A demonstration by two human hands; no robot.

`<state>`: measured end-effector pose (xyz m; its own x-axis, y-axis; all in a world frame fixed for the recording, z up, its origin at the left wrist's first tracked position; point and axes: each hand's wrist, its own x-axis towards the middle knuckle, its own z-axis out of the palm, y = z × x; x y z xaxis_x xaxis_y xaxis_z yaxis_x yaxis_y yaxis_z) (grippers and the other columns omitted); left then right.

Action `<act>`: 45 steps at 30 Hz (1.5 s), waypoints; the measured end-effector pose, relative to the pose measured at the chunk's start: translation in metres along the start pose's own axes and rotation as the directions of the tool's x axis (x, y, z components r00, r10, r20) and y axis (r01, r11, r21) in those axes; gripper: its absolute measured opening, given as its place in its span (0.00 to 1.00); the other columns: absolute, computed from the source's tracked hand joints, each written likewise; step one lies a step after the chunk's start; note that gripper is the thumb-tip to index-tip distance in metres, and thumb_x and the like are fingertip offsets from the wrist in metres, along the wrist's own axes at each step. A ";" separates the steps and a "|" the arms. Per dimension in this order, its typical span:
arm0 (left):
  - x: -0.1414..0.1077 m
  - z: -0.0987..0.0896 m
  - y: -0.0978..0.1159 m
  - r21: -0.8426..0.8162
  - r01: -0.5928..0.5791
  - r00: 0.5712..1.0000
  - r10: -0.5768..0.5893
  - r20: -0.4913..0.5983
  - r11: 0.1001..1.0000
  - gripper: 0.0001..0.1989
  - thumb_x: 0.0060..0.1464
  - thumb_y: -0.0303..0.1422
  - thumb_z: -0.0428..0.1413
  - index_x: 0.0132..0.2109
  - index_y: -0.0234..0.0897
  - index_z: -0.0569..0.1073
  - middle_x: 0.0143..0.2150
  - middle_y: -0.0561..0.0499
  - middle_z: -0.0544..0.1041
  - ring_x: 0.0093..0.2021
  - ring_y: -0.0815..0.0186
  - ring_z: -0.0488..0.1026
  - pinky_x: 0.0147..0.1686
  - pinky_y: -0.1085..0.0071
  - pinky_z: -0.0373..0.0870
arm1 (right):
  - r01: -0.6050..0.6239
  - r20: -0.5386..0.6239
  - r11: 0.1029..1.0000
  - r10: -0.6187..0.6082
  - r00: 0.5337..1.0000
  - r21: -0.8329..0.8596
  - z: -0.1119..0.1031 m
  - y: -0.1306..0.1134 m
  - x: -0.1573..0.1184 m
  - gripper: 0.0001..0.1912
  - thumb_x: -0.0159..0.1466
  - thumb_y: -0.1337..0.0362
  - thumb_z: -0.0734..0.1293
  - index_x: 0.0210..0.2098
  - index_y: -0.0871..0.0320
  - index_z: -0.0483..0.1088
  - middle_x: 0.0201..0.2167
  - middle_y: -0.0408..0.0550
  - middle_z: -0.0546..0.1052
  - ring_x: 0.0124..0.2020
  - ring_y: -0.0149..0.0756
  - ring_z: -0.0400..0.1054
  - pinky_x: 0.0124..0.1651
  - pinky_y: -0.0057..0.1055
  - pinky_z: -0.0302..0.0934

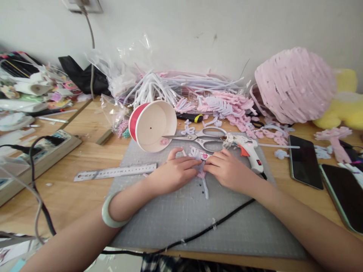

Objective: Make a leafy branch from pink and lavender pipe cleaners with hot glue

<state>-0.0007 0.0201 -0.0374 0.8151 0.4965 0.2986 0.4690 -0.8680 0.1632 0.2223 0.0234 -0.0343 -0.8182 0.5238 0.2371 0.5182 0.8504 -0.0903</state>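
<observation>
My left hand (178,170) and my right hand (231,168) meet above the grey cutting mat (159,223). Their fingers are closed on a twisted piece of pale lilac and pink pipe cleaner (204,187), one end of which hangs down towards me. Fingers cover much of its middle. Just beyond the hands lie steel scissors (198,139), blades pointing left. A white glue gun (253,156) with an orange trigger rests beside my right hand. To the left of my left hand is a metal ruler (116,172).
A red and white paper tub (154,126) lies tipped behind the scissors. Bundled white pipe cleaners (153,88) and pink braided pieces (227,107) fill the back. Two phones (304,162) lie right, a power strip (39,162) left. A black cable (198,234) crosses the mat.
</observation>
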 end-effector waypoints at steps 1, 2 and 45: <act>0.000 0.000 0.000 0.000 0.005 1.000 -0.005 0.005 1.000 0.09 0.63 0.31 0.47 0.39 0.41 0.72 0.50 0.51 0.75 0.50 0.64 0.71 0.57 0.57 0.40 | -0.001 0.005 1.000 0.001 1.000 0.002 0.000 0.000 0.000 0.12 0.62 0.76 0.59 0.37 0.61 0.73 0.34 0.50 0.75 0.36 0.37 0.61 0.39 0.34 0.48; 0.000 0.000 0.000 0.000 0.009 1.000 -0.009 0.014 1.000 0.10 0.63 0.31 0.47 0.39 0.40 0.72 0.51 0.51 0.75 0.50 0.63 0.71 0.57 0.57 0.41 | -0.002 0.011 1.000 0.002 1.000 0.004 0.000 0.000 0.000 0.12 0.61 0.76 0.59 0.37 0.60 0.73 0.34 0.49 0.75 0.37 0.37 0.61 0.39 0.34 0.48; 0.001 -0.016 -0.001 -0.047 -0.046 0.968 0.056 0.246 0.998 0.09 0.61 0.32 0.47 0.44 0.41 0.70 0.59 0.47 0.66 0.57 0.55 0.62 0.55 0.51 0.45 | -0.025 0.084 1.000 0.027 0.996 -0.018 -0.012 -0.003 -0.002 0.12 0.61 0.73 0.61 0.29 0.57 0.75 0.27 0.45 0.72 0.28 0.31 0.61 0.37 0.32 0.44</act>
<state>-0.0053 0.0215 -0.0223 0.8985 0.4338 0.0670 0.4148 -0.8892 0.1931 0.2251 0.0191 -0.0226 -0.8221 0.5486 0.1522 0.5432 0.8359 -0.0787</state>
